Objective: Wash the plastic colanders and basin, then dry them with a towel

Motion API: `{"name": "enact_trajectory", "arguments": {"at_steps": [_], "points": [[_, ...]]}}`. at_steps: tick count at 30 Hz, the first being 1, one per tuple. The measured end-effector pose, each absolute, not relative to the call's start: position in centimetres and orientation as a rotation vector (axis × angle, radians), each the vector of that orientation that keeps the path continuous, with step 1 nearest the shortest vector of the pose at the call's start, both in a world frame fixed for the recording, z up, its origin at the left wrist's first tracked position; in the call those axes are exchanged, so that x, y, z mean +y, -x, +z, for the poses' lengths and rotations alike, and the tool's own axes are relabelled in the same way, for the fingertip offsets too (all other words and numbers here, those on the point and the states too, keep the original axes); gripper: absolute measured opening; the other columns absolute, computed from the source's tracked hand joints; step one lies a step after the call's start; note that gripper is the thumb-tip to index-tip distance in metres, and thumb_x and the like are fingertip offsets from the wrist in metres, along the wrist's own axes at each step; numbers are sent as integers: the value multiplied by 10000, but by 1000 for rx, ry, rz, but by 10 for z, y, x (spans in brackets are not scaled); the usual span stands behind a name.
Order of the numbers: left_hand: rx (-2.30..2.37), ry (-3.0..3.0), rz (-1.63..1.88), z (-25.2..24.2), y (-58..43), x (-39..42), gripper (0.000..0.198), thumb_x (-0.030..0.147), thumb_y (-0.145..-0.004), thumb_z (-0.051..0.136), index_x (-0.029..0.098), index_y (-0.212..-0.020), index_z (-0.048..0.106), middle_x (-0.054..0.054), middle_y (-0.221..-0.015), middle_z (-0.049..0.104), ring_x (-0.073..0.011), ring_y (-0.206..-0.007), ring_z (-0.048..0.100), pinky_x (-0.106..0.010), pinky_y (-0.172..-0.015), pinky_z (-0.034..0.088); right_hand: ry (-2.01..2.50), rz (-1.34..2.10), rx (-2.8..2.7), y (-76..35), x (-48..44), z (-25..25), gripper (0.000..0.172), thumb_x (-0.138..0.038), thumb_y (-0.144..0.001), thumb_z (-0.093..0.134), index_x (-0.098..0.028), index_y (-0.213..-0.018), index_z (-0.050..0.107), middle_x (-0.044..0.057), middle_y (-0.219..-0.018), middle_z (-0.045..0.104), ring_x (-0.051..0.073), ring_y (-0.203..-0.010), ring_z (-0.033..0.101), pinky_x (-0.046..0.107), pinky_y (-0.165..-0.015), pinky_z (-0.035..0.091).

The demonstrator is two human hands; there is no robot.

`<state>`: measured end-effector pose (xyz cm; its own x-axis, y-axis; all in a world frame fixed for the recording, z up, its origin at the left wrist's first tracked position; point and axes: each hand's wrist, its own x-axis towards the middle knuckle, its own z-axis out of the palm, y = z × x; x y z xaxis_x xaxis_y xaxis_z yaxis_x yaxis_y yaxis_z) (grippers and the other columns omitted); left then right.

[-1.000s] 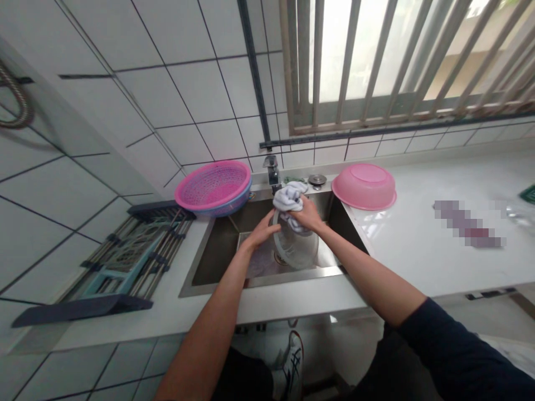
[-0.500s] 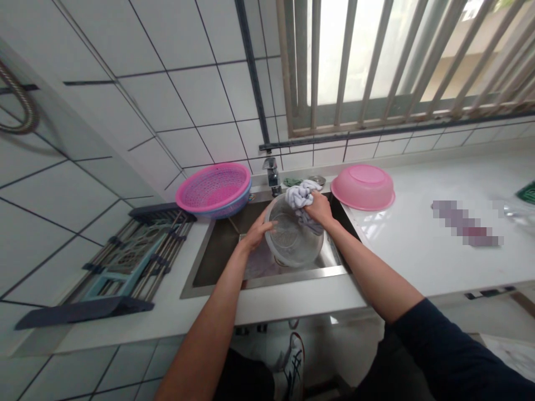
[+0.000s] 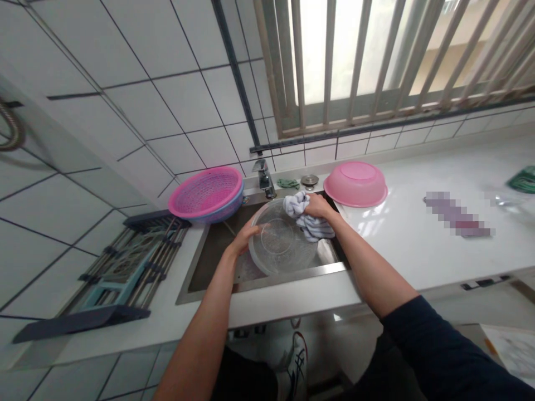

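A clear round strainer basket (image 3: pixel 279 245) is tilted over the steel sink (image 3: pixel 209 250). My left hand (image 3: pixel 244 238) grips its left rim, with the thumb over the inner side. In my right hand (image 3: pixel 318 207) is a bunched white and grey striped cloth (image 3: pixel 313 225), held at the basket's upper right edge; part of the cloth hangs over that side. The faucet (image 3: pixel 264 179) stands behind the basket.
Pink and blue colanders (image 3: pixel 207 195) are stacked left of the faucet. An upturned pink basin (image 3: pixel 356 185) sits right of the sink. Behind the sink lie a green cloth (image 3: pixel 288 183) and a metal drain strainer (image 3: pixel 310 181). A folding rack (image 3: pixel 137 262) stands at left.
The basket has turned to face the camera more and shifted left with my left hand. The cloth has spread out further at its right side. The view has shifted slightly.
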<state>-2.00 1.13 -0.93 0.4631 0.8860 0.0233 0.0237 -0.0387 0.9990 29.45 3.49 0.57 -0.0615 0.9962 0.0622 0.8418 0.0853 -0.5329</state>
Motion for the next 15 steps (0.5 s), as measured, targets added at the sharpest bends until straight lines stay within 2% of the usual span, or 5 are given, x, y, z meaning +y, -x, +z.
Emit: {"name": "enact_trajectory", "arguments": {"at_steps": [2,5,9,12,15], "points": [[999,-1518,974,-12,21,18,910,417,-763,796,255,-1614,518,-151,-1627,540,-401,-1384,591,-498,-1111,508,1855,479,-1896,-292,33,9,486,-504,-900,664,-284,-1327,736,126,-1273,789,334,-1119,743,374,-944,545],[1355,-1585,1185,-19,27,29,808,508,-755,836,224,-1482,622,-180,-1552,574,-363,-1298,637,-478,-1068,523,1904,415,-1812,-286,27,18,516,-525,-911,659,-298,-1372,704,127,-1268,787,337,-1118,739,392,-953,544],[1625,-1485,1421,-24,36,36,624,648,-762,795,174,-1158,706,-153,-1167,717,-271,-1013,706,-371,-881,567,1905,312,-1775,-275,14,33,431,-478,-934,626,-277,-1306,710,132,-1213,786,337,-1094,738,395,-927,545],[1545,-1247,1296,-20,34,31,653,804,-807,669,172,-968,697,-114,-916,718,-247,-847,713,-316,-710,554,1845,286,-1813,-266,6,40,399,-425,-936,614,-269,-1294,693,124,-1188,783,324,-1057,739,384,-908,544],[1318,-984,1024,-13,25,23,810,919,-854,485,158,-989,725,-160,-943,750,-267,-840,746,-324,-662,569,1723,288,-1932,-255,0,41,392,-379,-898,655,-255,-1268,694,115,-1168,784,311,-1042,735,365,-910,537]]}}
